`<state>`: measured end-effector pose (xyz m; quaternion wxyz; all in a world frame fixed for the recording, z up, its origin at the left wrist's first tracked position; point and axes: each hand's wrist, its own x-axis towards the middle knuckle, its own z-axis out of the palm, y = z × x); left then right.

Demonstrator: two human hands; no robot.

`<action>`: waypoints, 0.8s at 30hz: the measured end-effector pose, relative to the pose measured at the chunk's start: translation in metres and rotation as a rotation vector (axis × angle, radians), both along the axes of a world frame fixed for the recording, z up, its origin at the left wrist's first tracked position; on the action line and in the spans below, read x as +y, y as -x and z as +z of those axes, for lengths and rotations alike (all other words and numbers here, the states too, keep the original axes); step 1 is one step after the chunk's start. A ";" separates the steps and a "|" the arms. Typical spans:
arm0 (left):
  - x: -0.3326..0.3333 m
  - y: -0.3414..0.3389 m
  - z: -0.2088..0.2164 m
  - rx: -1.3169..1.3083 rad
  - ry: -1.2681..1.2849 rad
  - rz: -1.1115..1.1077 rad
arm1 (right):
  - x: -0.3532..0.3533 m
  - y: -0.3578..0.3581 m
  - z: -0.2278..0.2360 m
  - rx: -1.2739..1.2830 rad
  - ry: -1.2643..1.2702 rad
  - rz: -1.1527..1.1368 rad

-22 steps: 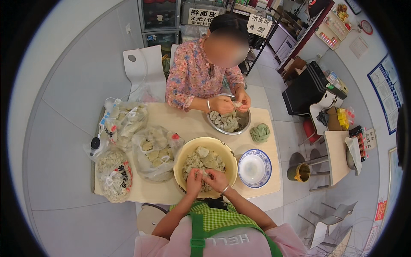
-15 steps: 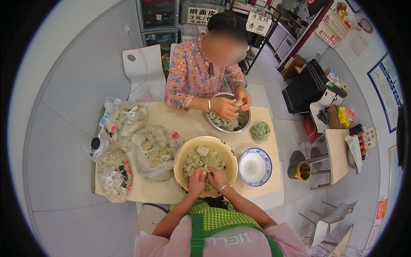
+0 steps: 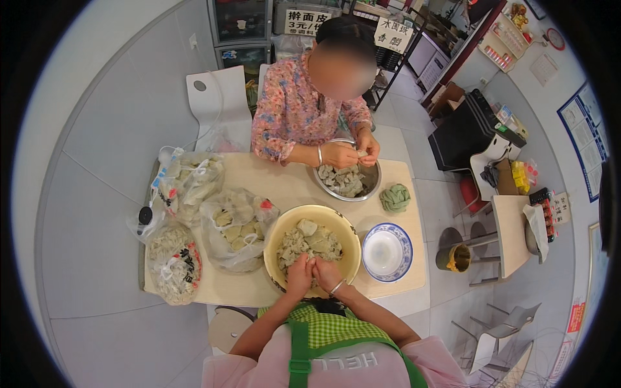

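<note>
Over a cream-yellow enamel basin (image 3: 358, 249), my left hand (image 3: 299, 276) and my right hand (image 3: 328, 274) meet with fingertips closed in a pinch. Between them is a small pale dough piece, mostly hidden by the fingers. The basin holds a heap of torn grey-green dough pieces (image 3: 312, 236), some in broader flat bits. Across the table a co-worker's hands (image 3: 354, 153) pinch a similar bit above a steel bowl (image 3: 321, 188), which also holds torn pieces (image 3: 346, 181).
A blue-rimmed white bowl (image 3: 387, 252) stands right of the basin, with a folded green cloth (image 3: 394, 198) behind it. To the left lie several plastic bags (image 3: 236, 226) of pale dough pieces. A power strip (image 3: 157, 178) with a cable lies at the table's left edge.
My hands have drawn closer together, and less of the dough piece shows between them. The co-worker's left-side hand has shifted toward the other one, over the steel bowl.
</note>
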<state>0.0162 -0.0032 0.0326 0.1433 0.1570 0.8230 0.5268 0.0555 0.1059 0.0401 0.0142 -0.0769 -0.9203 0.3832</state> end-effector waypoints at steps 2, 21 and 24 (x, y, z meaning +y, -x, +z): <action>0.001 -0.001 0.002 0.013 -0.052 -0.017 | 0.003 0.000 -0.005 0.017 0.033 -0.031; -0.003 -0.001 -0.002 -0.679 -0.386 0.185 | 0.017 0.003 0.019 -0.091 0.274 0.026; -0.004 -0.002 0.000 -0.270 -0.070 0.029 | 0.022 0.001 -0.002 -0.009 0.076 -0.008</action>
